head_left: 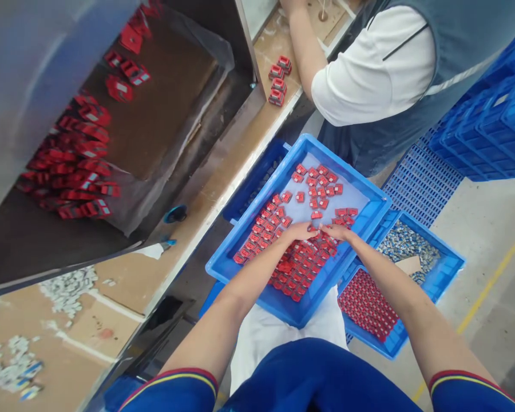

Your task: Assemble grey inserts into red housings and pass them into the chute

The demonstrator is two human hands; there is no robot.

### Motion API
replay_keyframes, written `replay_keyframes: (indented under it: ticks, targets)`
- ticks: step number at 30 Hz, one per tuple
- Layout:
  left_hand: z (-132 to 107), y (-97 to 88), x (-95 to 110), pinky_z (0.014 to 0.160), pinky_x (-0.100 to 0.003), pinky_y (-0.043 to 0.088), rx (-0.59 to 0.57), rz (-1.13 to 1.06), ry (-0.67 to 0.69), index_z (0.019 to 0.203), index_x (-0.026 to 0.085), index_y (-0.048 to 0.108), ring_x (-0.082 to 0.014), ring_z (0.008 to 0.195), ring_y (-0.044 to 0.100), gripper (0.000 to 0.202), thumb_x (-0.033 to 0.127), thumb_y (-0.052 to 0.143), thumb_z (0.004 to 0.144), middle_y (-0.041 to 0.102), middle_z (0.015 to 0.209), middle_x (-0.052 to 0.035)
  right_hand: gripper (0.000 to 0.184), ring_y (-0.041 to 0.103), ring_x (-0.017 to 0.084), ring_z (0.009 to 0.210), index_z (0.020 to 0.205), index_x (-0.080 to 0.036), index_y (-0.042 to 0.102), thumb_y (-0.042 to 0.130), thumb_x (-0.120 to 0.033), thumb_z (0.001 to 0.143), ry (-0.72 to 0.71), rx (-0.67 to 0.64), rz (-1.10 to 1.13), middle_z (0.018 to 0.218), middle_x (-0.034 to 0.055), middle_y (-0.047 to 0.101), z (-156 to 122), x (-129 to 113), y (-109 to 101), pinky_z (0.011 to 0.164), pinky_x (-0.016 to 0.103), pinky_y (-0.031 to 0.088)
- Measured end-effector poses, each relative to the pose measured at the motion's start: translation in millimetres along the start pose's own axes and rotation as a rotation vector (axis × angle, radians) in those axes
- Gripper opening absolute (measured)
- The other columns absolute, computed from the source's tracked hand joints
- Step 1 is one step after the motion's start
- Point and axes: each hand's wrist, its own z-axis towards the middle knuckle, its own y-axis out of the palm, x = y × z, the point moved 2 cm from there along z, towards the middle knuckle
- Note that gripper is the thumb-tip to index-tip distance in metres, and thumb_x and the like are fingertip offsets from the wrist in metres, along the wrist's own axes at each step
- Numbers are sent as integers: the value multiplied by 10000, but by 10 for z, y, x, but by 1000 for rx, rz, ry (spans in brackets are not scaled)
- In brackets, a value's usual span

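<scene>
My left hand (301, 230) and my right hand (336, 231) meet over a blue tray (223, 257) that rests on my lap. Their fingers are closed, tips nearly touching, around small red plastic parts; the exact grip is partly hidden. Below the hands, red parts (298, 272) with pale labels lie packed in close rows. More red parts (264, 229) sit in rows along the tray's left side. Toward its far end, loose red parts (320, 186) are scattered on a pale liner.
A second blue tray (448, 269) at my right holds red parts and small silvery pieces. A wooden bench (210, 200) runs along the left, with a large bin of red parts (77, 154). A co-worker's sleeve (373, 68) is close ahead. Blue crates (489, 120) stand at right.
</scene>
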Motion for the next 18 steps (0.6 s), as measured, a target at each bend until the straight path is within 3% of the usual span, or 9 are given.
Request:
replay_keyframes:
  ticks: [3, 6, 11, 12, 13, 16, 18]
  targets:
    - [9, 84, 99, 1001, -501, 587, 68, -53, -59, 1320, 172, 634, -273, 1167, 672, 405, 425, 663, 1005, 656, 1339, -117, 414, 720, 214, 1013, 1229, -149, 675, 604, -513, 1044, 40, -21, 95, 1170, 87, 721, -56, 82, 114, 916, 433, 613]
    - [13, 176, 187, 1012, -515, 580, 167, -138, -97, 1361, 178, 609, -275, 1179, 669, 435, 432, 651, 1011, 647, 1356, -125, 453, 710, 231, 1117, 1251, -154, 678, 548, -544, 1062, -11, 54, 179, 1237, 98, 724, -135, 110, 265, 1023, 470, 565]
    - [-50, 244, 163, 1036, -526, 566, 341, -331, -111, 1377, 182, 604, -276, 1191, 670, 442, 444, 630, 1022, 654, 1358, -127, 681, 635, 209, 1321, 1500, -179, 547, 74, -506, 1134, -24, 247, 243, 1446, 100, 658, -219, 117, 589, 1137, 372, 481]
    - [-67, 256, 147, 1040, -525, 564, 370, -374, -102, 1374, 181, 606, -273, 1189, 674, 439, 444, 625, 1024, 660, 1354, -126, 699, 612, 207, 1354, 1529, -185, 520, 43, -503, 1129, -15, 279, 242, 1487, 100, 629, -208, 108, 653, 1143, 359, 475]
    - [-82, 272, 135, 1050, -524, 558, 399, -417, -91, 1373, 180, 608, -271, 1192, 677, 429, 436, 618, 1029, 668, 1351, -123, 671, 590, 218, 1382, 1542, -190, 505, 89, -519, 1132, -9, 306, 236, 1524, 105, 597, -187, 93, 712, 1155, 373, 468]
    - [-90, 355, 135, 1146, -475, 503, 499, -537, -61, 1395, 203, 593, -248, 1300, 634, 371, 354, 547, 1059, 663, 1403, -112, 569, 557, 284, 1409, 1522, -205, 512, 447, -567, 1088, -9, 358, 197, 1587, 139, 515, -68, 26, 850, 1181, 513, 450]
    - [-60, 418, 146, 1212, -406, 445, 582, -616, -63, 1416, 217, 575, -219, 1400, 562, 370, 292, 486, 1065, 624, 1473, -108, 580, 542, 319, 1415, 1510, -210, 521, 550, -562, 1050, -40, 356, 148, 1600, 139, 491, 31, -28, 900, 1187, 567, 438]
